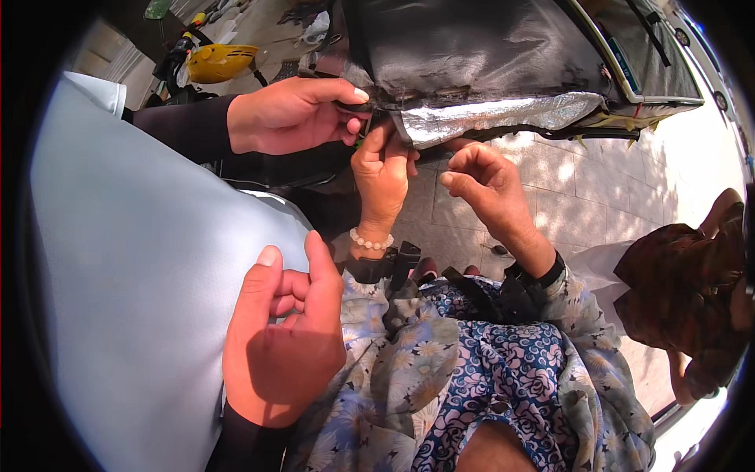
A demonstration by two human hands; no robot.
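Observation:
My left hand [381, 179], with a beaded bracelet [372, 239] at its wrist, pinches the corner of a black cover [472, 59] at its folded silver edge [499, 118]. My right hand [497, 193] is just right of it, below that silver edge, thumb and fingers curled into a pinch. Whatever the right fingers may hold is too small to see. Another person's hand [287, 116], in a black sleeve, reaches in from the left and touches the cover's corner next to my left fingers. That person's other hand [287, 338] is raised, half curled, in front of my left forearm.
A co-worker in a pale shirt [149, 259] stands close on my left. At the right is a person in a dark patterned top [684, 275]. A yellow helmet [220, 63] sits at the back left. Sunlit paving [582, 177] lies under the cover.

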